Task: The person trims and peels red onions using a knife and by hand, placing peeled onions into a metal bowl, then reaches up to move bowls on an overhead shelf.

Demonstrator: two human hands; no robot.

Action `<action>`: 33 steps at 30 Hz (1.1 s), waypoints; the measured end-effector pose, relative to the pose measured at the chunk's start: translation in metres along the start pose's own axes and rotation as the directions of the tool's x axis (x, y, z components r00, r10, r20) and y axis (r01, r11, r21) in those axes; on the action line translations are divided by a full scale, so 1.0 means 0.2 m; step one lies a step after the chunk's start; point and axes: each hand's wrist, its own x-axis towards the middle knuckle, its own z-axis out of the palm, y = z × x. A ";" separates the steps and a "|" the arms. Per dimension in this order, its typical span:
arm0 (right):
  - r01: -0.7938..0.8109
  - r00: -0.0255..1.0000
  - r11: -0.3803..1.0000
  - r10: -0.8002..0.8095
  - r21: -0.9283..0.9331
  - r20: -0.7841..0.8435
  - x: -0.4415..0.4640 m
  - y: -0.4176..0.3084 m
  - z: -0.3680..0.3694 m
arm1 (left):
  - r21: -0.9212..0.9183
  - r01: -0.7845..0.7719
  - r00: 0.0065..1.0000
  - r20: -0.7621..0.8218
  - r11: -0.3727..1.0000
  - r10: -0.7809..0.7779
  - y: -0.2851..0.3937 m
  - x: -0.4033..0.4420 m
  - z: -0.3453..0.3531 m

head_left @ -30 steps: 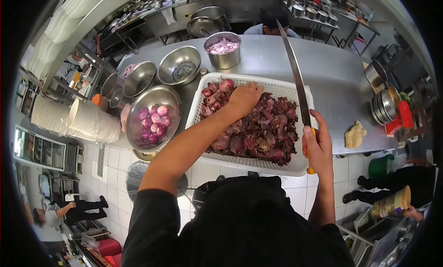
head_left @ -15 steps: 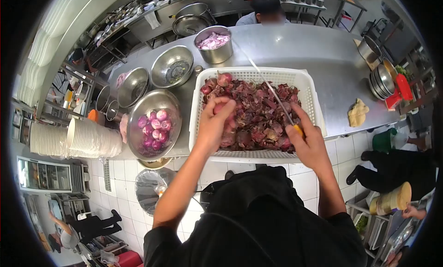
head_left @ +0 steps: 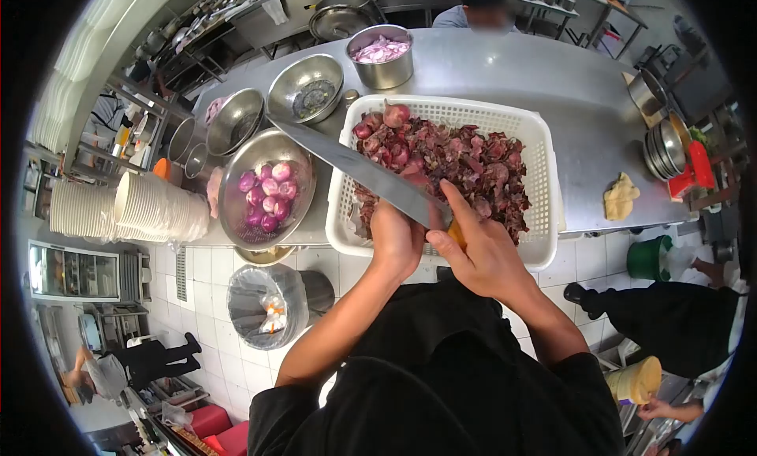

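My right hand (head_left: 493, 259) is closed around the yellow handle of a large knife (head_left: 355, 168). Its broad blade points up and left across the basket's near left part. My left hand (head_left: 397, 239) is curled right beneath the blade, close to the handle; the blade hides its fingertips and whatever they hold. Both hands are at the near side of a white perforated basket (head_left: 540, 164), full of dark red onion skins (head_left: 473, 160) and unpeeled onions. A red onion (head_left: 396, 115) lies at the far left corner. Left of the basket, a steel colander (head_left: 236, 160) holds several peeled purple onions (head_left: 270, 189).
Behind the basket stands a steel pot (head_left: 390, 76) of sliced onion, with steel bowls (head_left: 325, 70) to its left. A yellowish cloth (head_left: 621, 196) lies at the table's right. Below is a lined bin (head_left: 260, 298). Other people stand left, right and behind the table.
The knife has swung from pointing up over the basket to pointing left across it. My left hand has come nearer to my right, in front of the basket. The view has shifted slightly.
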 end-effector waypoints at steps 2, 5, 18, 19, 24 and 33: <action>0.036 0.999 0.999 -0.036 -0.001 0.009 -0.01 -0.02 0.01 | 0.019 -0.006 1.000 -0.031 1.000 0.007 -0.01 -0.03 0.00; 0.083 0.996 0.996 -0.083 -0.013 0.019 -0.02 -0.02 0.01 | 0.054 -0.018 0.999 -0.047 0.998 0.021 -0.02 -0.06 0.01; 0.095 0.993 0.995 -0.096 0.012 0.062 -0.06 -0.01 -0.03 | 0.000 -0.018 0.998 -0.052 1.000 0.018 -0.08 -0.11 0.01; 0.094 0.993 0.996 -0.094 0.007 0.067 -0.06 -0.01 -0.03 | 0.002 -0.020 0.998 -0.052 1.000 0.020 -0.08 -0.12 0.00; 0.099 0.992 0.994 -0.095 -0.038 0.088 -0.06 -0.03 -0.02 | -0.027 -0.033 0.999 -0.044 0.999 0.032 -0.07 -0.15 0.00; 0.090 0.993 0.995 -0.088 -0.034 0.075 -0.04 -0.06 0.01 | -0.006 -0.154 0.987 -0.056 0.988 0.154 -0.08 -0.15 -0.01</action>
